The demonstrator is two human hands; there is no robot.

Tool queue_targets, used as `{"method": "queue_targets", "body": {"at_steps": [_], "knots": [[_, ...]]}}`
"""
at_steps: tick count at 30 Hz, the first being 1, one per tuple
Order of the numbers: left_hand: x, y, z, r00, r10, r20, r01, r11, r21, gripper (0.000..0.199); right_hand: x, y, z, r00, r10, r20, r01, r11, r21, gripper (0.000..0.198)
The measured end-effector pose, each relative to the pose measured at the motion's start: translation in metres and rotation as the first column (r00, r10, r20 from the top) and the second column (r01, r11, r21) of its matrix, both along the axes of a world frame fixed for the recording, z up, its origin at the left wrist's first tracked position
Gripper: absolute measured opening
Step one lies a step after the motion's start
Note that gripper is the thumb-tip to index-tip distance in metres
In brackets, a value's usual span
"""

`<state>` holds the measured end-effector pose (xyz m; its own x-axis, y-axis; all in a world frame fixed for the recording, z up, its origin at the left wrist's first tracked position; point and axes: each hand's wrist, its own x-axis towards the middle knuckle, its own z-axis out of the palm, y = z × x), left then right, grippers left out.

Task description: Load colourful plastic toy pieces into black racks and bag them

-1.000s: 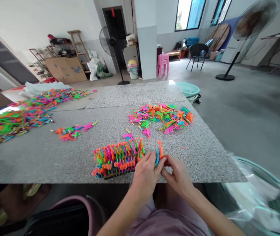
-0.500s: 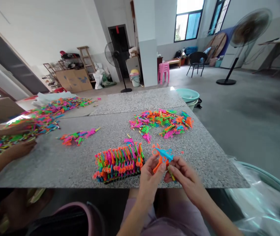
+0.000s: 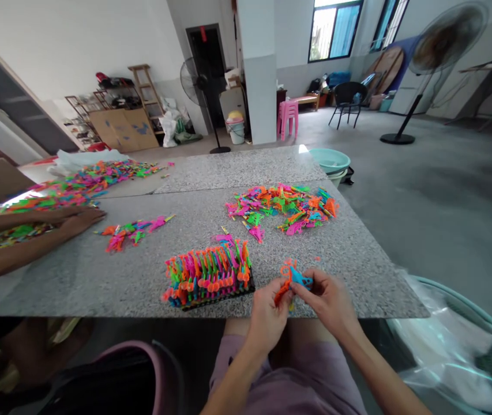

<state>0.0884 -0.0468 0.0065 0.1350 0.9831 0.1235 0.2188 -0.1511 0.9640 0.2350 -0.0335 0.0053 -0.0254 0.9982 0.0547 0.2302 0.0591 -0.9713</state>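
My left hand (image 3: 270,311) pinches a small orange plastic piece (image 3: 283,293) close to the table's front edge. Against it, my right hand (image 3: 326,297) grips a blue plastic piece (image 3: 300,279) between thumb and fingers. The two pieces touch or overlap; my fingers hide how they meet. A bit of yellow shows below the fingertips. Left of my hands stands a black rack (image 3: 217,300) packed with upright rows of orange, green, pink and blue plastic pieces (image 3: 206,268). A few loose pink pieces (image 3: 255,232) lie just behind it.
A heap of mixed coloured pieces (image 3: 284,207) covers the table (image 3: 202,216) beyond my hands. A smaller pile (image 3: 131,233) lies left. At far left, another person's hands (image 3: 79,222) rest by a large heap (image 3: 98,178). Basins (image 3: 329,158) stand past the right edge.
My hands have drawn closer together, and the blue piece has turned and is more covered by my right fingers. The other person's hands moved right, together at their heap's edge.
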Motion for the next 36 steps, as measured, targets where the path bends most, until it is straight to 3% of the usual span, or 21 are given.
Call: {"method": "queue_targets", "body": {"at_steps": [4,8,11,21,27,32,36], "knots": [[0.003,0.003,-0.008,0.993,0.027,-0.112,-0.020,0.998,0.062,0.022,0.003,0.001,-0.015,0.993,-0.010,0.114,0.012,1.000,-0.010,0.039],[0.013,0.010,-0.016,0.984,-0.016,-0.175,0.036,0.993,0.113,0.024,0.013,0.008,-0.028,0.993,-0.018,0.115,0.019,1.000,-0.006,0.043],[0.026,0.014,-0.023,0.981,0.015,-0.192,0.009,0.992,0.125,0.027,0.020,0.014,-0.037,0.992,-0.016,0.126,0.019,1.000,-0.020,0.044],[0.050,0.021,-0.039,0.959,-0.006,-0.284,0.009,1.000,0.009,0.029,0.039,0.022,-0.042,0.996,-0.035,-0.085,0.014,0.972,-0.236,0.043],[0.050,0.027,-0.044,0.958,-0.038,-0.284,0.034,0.999,-0.019,0.024,0.045,0.017,-0.044,0.973,-0.083,0.216,0.113,0.985,-0.129,0.036],[0.058,0.040,-0.056,0.956,-0.027,-0.292,0.021,1.000,-0.022,0.024,0.054,0.028,-0.058,0.978,-0.047,0.205,0.077,0.987,-0.141,0.036],[0.064,0.050,-0.065,0.957,-0.059,-0.285,0.042,0.997,-0.066,0.011,0.056,0.042,-0.063,0.976,-0.084,0.200,0.133,0.960,-0.246,0.033]]}}
